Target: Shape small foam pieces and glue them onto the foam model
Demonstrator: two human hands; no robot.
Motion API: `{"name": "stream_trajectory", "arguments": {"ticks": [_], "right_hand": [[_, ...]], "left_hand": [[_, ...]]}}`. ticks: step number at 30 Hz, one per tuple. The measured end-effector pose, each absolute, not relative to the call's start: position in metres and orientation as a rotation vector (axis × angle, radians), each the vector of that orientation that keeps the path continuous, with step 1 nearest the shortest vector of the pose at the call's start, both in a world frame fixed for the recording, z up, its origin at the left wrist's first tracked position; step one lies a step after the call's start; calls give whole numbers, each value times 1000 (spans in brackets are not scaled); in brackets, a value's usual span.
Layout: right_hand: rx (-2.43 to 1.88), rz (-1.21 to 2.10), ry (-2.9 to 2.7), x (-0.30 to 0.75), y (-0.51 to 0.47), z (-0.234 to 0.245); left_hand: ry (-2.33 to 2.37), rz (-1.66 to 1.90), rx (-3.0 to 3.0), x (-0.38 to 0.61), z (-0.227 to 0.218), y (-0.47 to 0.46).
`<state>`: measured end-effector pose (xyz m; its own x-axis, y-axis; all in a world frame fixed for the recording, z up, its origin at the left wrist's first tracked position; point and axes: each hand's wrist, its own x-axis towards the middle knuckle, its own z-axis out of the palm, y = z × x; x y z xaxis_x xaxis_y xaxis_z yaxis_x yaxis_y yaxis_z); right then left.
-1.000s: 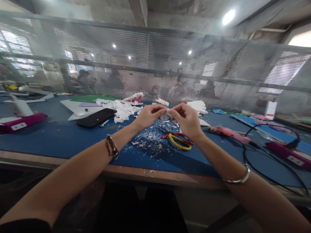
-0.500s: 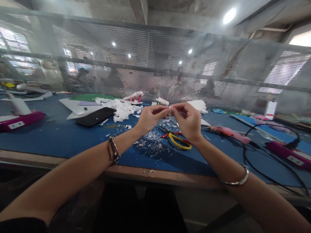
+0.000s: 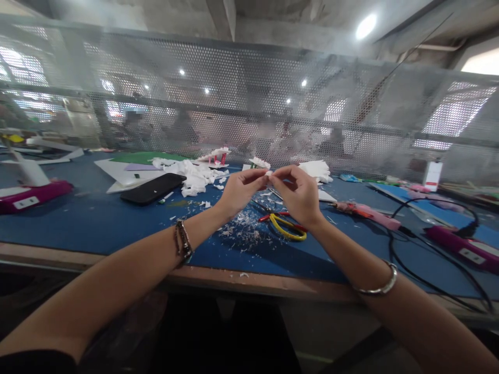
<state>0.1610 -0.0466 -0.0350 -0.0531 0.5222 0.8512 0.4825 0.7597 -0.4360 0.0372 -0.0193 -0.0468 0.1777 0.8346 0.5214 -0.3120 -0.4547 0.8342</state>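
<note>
My left hand [image 3: 240, 191] and my right hand [image 3: 299, 196] meet fingertip to fingertip above the blue work mat [image 3: 148, 228]. Between their pinched thumbs and forefingers is a small white piece [image 3: 268, 173], too small to make out further. Scissors with yellow and red handles [image 3: 287, 228] lie below my right hand. Beneath both hands, white shavings [image 3: 245, 231] are scattered on the mat. Just behind the fingers stands a small white piece on green supports [image 3: 259, 163].
A black phone [image 3: 154, 188] and crumpled white scraps [image 3: 194, 176] lie to the left. On the right are a pink-handled corded tool [image 3: 368, 214], its black cable and a magenta power strip [image 3: 460, 244]. A perforated metal screen [image 3: 241, 104] stands behind the table.
Both hands have shifted slightly left together, and the fingertips have closed further over the white piece, so less of it shows. The things on the table have stayed put.
</note>
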Motion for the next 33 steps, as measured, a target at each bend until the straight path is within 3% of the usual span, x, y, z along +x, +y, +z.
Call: {"name": "stream_trajectory", "arguments": {"ticks": [14,33], "right_hand": [[-797,87,-1721,166,-49,-28],[-792,296,-1814,173,-47,-22]], "left_hand": [[431,1351,1333,36,-44,-19],[487,1248,1873,26,-36,-19]]}}
